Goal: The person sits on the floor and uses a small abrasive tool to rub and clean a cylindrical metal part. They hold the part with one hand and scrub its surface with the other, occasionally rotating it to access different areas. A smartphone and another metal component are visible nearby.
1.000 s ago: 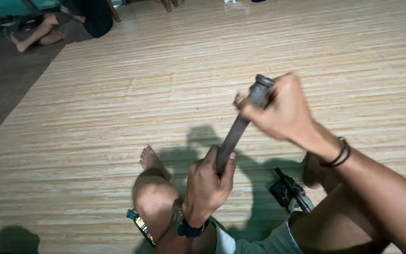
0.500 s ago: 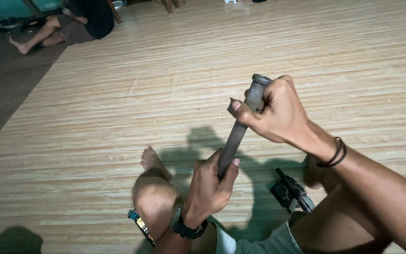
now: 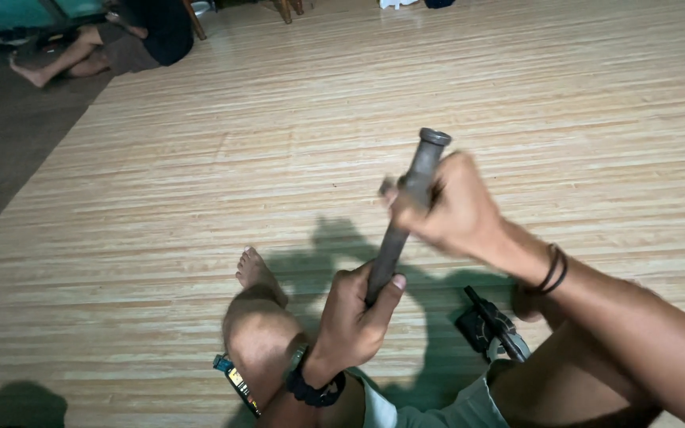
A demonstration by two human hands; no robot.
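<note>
A dark metal rod (image 3: 403,215) stands nearly upright above the person's lap, its long axis leaning a little to the right, the flanged end on top. The left hand (image 3: 352,321) wraps its fingers tight around the lower end, thumb pressed against the shaft. The right hand (image 3: 452,208) closes its fingers around the upper part, just below the flange. A dark tool (image 3: 491,326) lies on the bamboo floor (image 3: 200,182) by the right leg.

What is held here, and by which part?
A dark metal rod: the left hand grips its lower end, the right hand its upper part, just below the flanged top.
</note>
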